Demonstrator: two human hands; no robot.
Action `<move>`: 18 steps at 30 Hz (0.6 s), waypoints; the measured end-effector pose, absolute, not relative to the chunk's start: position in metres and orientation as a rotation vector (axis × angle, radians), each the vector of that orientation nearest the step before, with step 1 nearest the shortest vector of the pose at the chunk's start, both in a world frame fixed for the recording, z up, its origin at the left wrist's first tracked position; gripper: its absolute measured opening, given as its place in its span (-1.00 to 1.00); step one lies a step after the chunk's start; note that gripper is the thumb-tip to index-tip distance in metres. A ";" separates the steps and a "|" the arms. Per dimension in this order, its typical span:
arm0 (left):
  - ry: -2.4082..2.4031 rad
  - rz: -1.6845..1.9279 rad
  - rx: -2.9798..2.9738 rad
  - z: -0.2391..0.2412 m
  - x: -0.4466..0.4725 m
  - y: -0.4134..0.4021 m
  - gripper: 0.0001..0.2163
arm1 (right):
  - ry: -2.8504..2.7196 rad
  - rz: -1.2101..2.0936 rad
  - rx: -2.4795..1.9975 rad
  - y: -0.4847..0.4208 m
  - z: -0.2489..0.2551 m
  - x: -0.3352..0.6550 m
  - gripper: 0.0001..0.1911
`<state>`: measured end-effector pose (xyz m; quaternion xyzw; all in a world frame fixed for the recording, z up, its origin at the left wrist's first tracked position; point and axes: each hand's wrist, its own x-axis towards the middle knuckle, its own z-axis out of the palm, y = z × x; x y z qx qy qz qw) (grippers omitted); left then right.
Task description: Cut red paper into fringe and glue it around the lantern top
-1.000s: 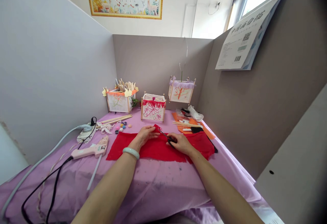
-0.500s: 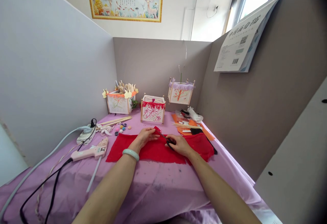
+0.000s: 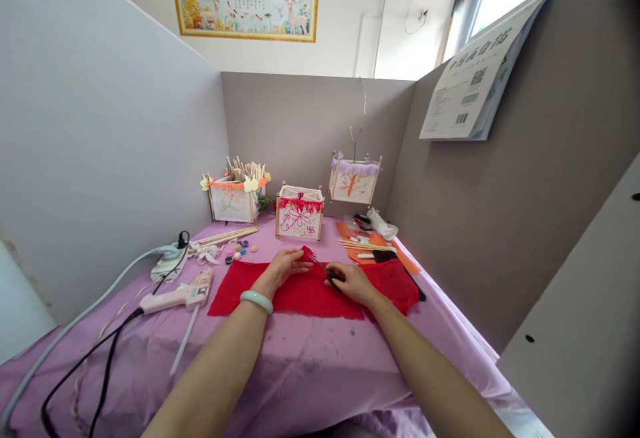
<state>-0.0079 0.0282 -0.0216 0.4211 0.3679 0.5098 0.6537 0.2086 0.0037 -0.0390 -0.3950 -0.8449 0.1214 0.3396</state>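
Observation:
My left hand (image 3: 287, 267), with a pale green bangle on its wrist, pinches a small strip of red fabric (image 3: 307, 252). My right hand (image 3: 353, 282) is closed around the dark handles of scissors (image 3: 332, 274), whose blades point up and left to the strip's edge. Beneath both hands a larger red cloth (image 3: 315, 298) lies spread across the table. Just behind the hands stands a white box lantern (image 3: 300, 218) with wooden corner sticks, red drawings and a red fringe along its top.
At left lie a pink glue gun (image 3: 177, 297) and a power strip (image 3: 167, 265) with cords. Behind them stands a box of sticks (image 3: 233, 201). A purple-fringed lantern (image 3: 354, 181) hangs at the back right, above orange sheets (image 3: 407, 261) and wooden sticks (image 3: 365, 245). Grey partitions enclose the table.
Almost nothing differs. The scissors' handles and blades have shifted very slightly at the strip; both hands stay in the same place.

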 end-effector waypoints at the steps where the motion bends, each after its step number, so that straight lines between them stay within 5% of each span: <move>1: 0.835 1.156 0.956 -0.021 -0.008 0.028 -0.94 | -2.200 0.317 -1.029 0.003 -0.039 0.209 -0.75; 18: 0.828 1.139 1.001 -0.023 -0.007 0.027 -0.93 | -2.219 0.317 -1.027 0.004 -0.038 0.208 -0.75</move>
